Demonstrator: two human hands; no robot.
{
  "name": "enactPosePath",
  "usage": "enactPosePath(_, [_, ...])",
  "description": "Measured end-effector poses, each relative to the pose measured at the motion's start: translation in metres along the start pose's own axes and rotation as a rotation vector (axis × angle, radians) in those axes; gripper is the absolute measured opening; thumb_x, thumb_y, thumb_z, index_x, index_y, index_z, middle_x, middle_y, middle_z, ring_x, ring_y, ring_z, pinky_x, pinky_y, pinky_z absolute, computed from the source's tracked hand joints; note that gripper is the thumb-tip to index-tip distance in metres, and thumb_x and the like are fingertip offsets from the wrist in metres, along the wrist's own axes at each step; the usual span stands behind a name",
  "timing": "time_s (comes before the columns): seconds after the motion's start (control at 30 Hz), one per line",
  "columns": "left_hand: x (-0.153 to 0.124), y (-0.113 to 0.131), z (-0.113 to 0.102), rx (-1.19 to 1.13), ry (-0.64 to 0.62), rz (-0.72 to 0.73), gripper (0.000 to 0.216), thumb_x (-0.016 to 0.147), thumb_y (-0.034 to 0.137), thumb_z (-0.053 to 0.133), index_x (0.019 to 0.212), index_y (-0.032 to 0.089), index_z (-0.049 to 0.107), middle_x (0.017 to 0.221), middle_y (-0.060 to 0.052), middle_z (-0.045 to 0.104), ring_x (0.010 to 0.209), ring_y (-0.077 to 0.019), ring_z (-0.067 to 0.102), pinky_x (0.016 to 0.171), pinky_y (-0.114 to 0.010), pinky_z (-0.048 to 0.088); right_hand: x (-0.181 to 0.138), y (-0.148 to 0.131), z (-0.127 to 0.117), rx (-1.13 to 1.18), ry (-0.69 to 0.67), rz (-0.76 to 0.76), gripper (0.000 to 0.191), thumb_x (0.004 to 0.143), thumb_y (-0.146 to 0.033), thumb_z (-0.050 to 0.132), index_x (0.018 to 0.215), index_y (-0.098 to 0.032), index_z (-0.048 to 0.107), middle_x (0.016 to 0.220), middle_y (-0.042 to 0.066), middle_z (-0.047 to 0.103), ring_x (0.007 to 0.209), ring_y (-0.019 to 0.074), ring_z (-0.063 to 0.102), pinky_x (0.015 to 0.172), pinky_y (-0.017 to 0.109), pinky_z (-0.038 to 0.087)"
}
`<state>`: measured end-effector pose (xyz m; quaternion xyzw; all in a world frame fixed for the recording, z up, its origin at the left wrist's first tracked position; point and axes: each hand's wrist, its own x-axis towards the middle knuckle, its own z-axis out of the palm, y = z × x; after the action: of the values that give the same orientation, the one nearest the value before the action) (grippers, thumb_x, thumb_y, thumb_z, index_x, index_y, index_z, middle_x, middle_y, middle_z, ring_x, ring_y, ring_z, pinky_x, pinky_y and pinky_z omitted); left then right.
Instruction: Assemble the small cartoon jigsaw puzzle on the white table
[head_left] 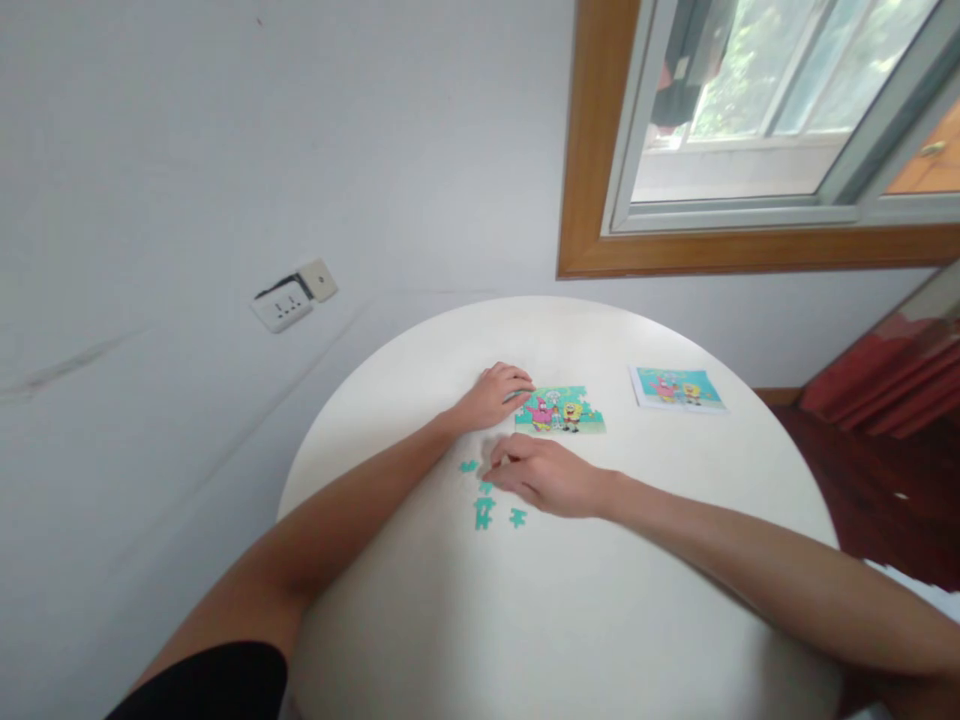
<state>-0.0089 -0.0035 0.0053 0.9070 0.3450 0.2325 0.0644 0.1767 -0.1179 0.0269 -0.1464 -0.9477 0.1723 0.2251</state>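
Observation:
A partly joined jigsaw puzzle [556, 412] with cartoon figures on a teal ground lies flat on the white round table [585, 620]. Its upper right edge is uneven. My left hand [495, 395] rests at the puzzle's left edge, fingers stretched out and touching it. Just below the puzzle, my right hand [551, 475] bends its fingers together, fingertips down at a small teal puzzle piece [486, 488] that they partly cover. Around it lie more loose teal pieces: one puzzle piece [468, 466] to the left, a cluster of pieces [484, 513] nearer me and another piece [518, 517] under my right wrist side.
A picture card or booklet [679, 390] with the same cartoon scene lies at the table's right. Behind the table stand a white wall with a socket [282, 305] and a wood-framed window [581, 255]. A red curtain [892, 375] hangs at right.

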Motion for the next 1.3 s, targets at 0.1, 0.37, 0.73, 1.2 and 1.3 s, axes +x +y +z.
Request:
enactPosePath(0.1, [0.0, 0.0, 0.0, 0.0, 0.003, -0.004, 0.026, 0.098, 0.035, 0.051, 0.112, 0.026, 0.071, 0.121, -0.005, 0.066, 0.116, -0.0235, 0.052, 0.104, -0.044, 0.039, 0.001, -0.001, 0.008, -0.062, -0.072, -0.055, 0.023, 0.096, -0.02, 0.054, 0.113, -0.019, 0.07, 0.115, 0.011, 0.063, 0.102, 0.0198, 0.057, 0.091, 0.032, 0.045])
enactPosePath(0.37, [0.0, -0.001, 0.002, -0.005, 0.006, -0.005, 0.025, 0.098, 0.034, 0.051, 0.11, 0.027, 0.072, 0.121, -0.005, 0.066, 0.116, -0.0234, 0.053, 0.105, -0.045, 0.039, 0.002, 0.003, 0.006, -0.117, -0.032, 0.055, 0.013, 0.094, -0.026, 0.061, 0.097, -0.017, 0.069, 0.098, 0.009, 0.066, 0.097, 0.0216, 0.056, 0.088, 0.034, 0.043])
enactPosePath(0.73, [0.0, 0.0, 0.001, 0.005, 0.011, -0.001, 0.025, 0.099, 0.035, 0.051, 0.109, 0.026, 0.072, 0.12, -0.004, 0.066, 0.115, -0.0227, 0.052, 0.105, -0.043, 0.039, 0.003, 0.0, 0.001, -0.019, -0.091, 0.109, 0.015, 0.083, -0.006, 0.06, 0.093, -0.016, 0.061, 0.096, 0.008, 0.064, 0.092, 0.0202, 0.056, 0.084, 0.031, 0.043])
enactPosePath(1.2, [0.001, -0.007, 0.002, 0.012, -0.013, 0.016, 0.027, 0.099, 0.036, 0.05, 0.111, 0.027, 0.071, 0.119, -0.005, 0.066, 0.115, -0.0235, 0.053, 0.102, -0.043, 0.039, -0.017, 0.088, -0.051, 0.37, 0.569, 0.609, 0.006, 0.077, -0.02, 0.063, 0.077, -0.015, 0.065, 0.067, 0.001, 0.064, 0.061, 0.0128, 0.056, 0.061, 0.025, 0.045])
enactPosePath(1.3, [0.001, -0.01, 0.004, 0.004, -0.002, 0.026, 0.027, 0.099, 0.037, 0.05, 0.111, 0.026, 0.071, 0.119, -0.005, 0.066, 0.115, -0.0234, 0.053, 0.102, -0.043, 0.039, -0.035, 0.121, -0.066, 0.429, 0.673, 0.796, 0.008, 0.071, -0.021, 0.068, 0.071, -0.014, 0.064, 0.059, 0.002, 0.063, 0.056, 0.0134, 0.058, 0.058, 0.026, 0.048])
